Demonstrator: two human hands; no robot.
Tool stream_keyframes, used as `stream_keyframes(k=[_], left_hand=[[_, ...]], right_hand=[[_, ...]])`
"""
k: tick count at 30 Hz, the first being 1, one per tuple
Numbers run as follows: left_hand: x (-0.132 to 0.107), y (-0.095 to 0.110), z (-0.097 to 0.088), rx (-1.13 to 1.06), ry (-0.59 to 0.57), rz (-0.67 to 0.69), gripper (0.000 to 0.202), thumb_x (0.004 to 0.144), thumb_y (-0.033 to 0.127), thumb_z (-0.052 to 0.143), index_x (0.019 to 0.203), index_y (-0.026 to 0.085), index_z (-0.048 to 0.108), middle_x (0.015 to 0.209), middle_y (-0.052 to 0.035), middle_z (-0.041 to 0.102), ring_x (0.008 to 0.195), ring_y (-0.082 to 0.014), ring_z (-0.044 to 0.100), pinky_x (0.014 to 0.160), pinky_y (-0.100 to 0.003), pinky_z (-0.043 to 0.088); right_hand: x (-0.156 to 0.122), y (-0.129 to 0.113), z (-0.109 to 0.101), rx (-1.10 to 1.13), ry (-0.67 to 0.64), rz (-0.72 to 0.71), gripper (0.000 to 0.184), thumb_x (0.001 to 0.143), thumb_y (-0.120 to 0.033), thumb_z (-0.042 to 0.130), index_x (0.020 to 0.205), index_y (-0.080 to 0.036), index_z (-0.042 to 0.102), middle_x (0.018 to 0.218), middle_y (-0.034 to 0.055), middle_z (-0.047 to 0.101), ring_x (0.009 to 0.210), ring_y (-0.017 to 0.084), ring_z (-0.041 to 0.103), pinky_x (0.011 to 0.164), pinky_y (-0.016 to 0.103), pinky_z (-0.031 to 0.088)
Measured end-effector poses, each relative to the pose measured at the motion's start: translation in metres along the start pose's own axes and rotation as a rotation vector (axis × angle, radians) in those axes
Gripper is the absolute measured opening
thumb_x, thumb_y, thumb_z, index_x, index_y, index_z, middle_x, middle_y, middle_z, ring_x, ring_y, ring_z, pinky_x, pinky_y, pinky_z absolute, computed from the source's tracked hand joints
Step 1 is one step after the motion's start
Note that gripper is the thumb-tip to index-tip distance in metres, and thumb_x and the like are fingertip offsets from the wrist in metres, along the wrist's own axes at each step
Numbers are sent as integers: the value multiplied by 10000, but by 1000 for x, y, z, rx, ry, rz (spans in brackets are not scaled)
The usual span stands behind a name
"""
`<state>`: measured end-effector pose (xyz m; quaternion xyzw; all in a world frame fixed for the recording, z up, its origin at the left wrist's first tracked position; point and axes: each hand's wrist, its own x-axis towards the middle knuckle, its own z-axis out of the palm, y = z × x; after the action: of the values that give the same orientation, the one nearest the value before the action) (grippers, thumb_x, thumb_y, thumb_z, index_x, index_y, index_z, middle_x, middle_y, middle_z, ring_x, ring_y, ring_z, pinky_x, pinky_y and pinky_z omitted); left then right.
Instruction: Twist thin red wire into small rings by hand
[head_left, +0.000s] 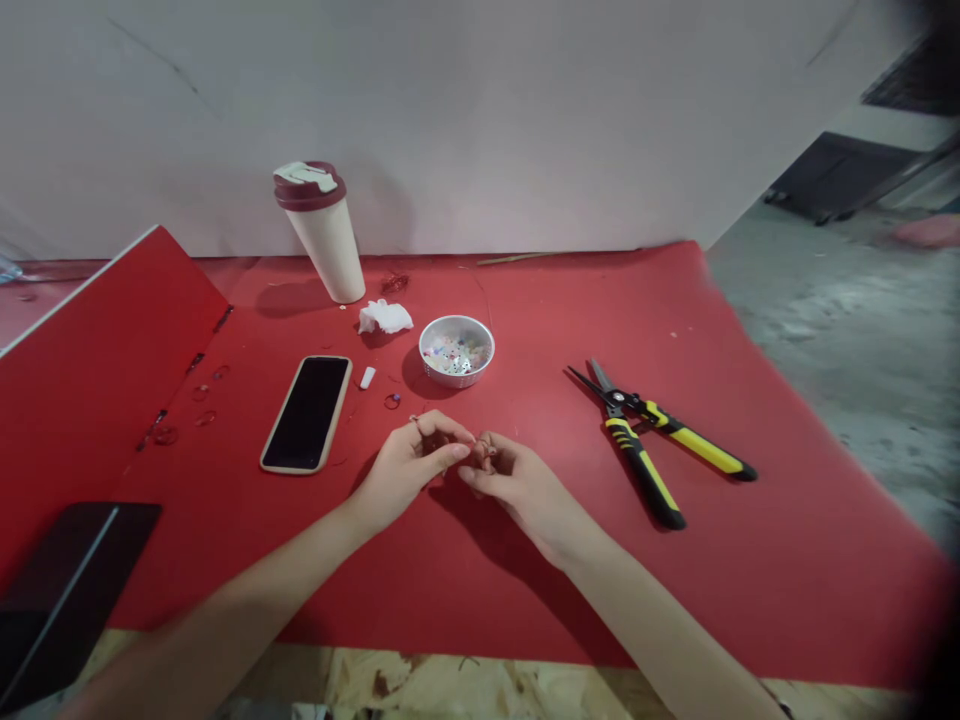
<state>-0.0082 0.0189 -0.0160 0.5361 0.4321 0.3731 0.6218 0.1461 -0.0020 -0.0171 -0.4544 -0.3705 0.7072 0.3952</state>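
My left hand (405,468) and my right hand (529,492) meet just in front of the bowl, fingertips almost touching. Between the right thumb and bent fingers is a small wire ring (487,450), reddish and thin, partly covered by the fingers. The left thumb and forefinger are pinched at its left side, seemingly on the wire; the exact grip is too small to see. A ring is worn on a left finger. Closest to the hands are a silver bowl (457,378) of small mixed beads and a wire ring with a blue bead (392,400).
Pliers with yellow-black handles (649,445) lie spread at the right. Left are a phone (307,415), a white clip-like piece (367,378) and several loose wire rings (205,418). Behind stand a lidded cup (330,245), crumpled tissue (385,317) and tangled wire (394,283).
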Motion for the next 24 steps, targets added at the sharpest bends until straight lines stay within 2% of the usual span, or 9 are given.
stream_keyframes(k=[4, 7, 9, 16, 19, 21, 24], left_hand=[[0, 0, 0, 23, -49, 59, 152, 761, 305, 640, 763, 153, 658, 769, -29, 562, 688, -129, 543, 569, -222, 447], [0, -1, 0, -6, -72, 83, 122, 736, 271, 667, 715, 152, 655, 756, -26, 553, 731, -150, 565, 680, -271, 469], [0, -2, 0, 18, -62, 101, 113, 728, 260, 674, 698, 153, 652, 747, -20, 545, 729, -148, 559, 702, -278, 460], [-3, 2, 4, 183, -36, 135, 162, 800, 273, 599, 689, 162, 638, 725, -4, 538, 717, -131, 540, 697, -258, 430], [-3, 2, 5, 143, -15, 128, 171, 809, 271, 581, 681, 161, 610, 711, 6, 542, 715, -126, 542, 694, -250, 436], [-3, 1, 5, 77, 0, 104, 174, 803, 283, 586, 683, 157, 586, 697, 10, 551, 681, -117, 540, 646, -234, 440], [0, -1, 3, 12, 69, 15, 207, 780, 335, 607, 693, 152, 565, 591, 35, 529, 519, -81, 477, 490, -197, 387]], right_hand=[[0, 0, 1, -230, -7, -16, 288, 678, -322, 684, 622, -197, 431, 606, -59, 355, 611, 113, 333, 611, 276, 275], [0, 1, 2, -271, -26, -22, 280, 680, -318, 659, 620, -198, 412, 614, -57, 340, 613, 112, 316, 597, 270, 261], [1, 2, 2, -273, -31, -29, 309, 684, -323, 647, 611, -202, 372, 611, -59, 319, 608, 109, 298, 581, 265, 253], [2, 3, 1, -397, -8, -66, 332, 694, -259, 620, 593, -212, 307, 585, -69, 284, 567, 99, 253, 531, 260, 220], [3, 3, 1, -414, 3, -67, 332, 672, -249, 644, 594, -213, 323, 577, -71, 307, 560, 100, 272, 527, 260, 224], [3, 3, 1, -356, -9, -71, 308, 661, -239, 655, 608, -212, 353, 585, -68, 343, 570, 105, 311, 543, 261, 254], [2, 1, 1, -214, -17, -70, 197, 676, -228, 636, 672, -206, 441, 634, -55, 425, 602, 113, 385, 590, 268, 312]])
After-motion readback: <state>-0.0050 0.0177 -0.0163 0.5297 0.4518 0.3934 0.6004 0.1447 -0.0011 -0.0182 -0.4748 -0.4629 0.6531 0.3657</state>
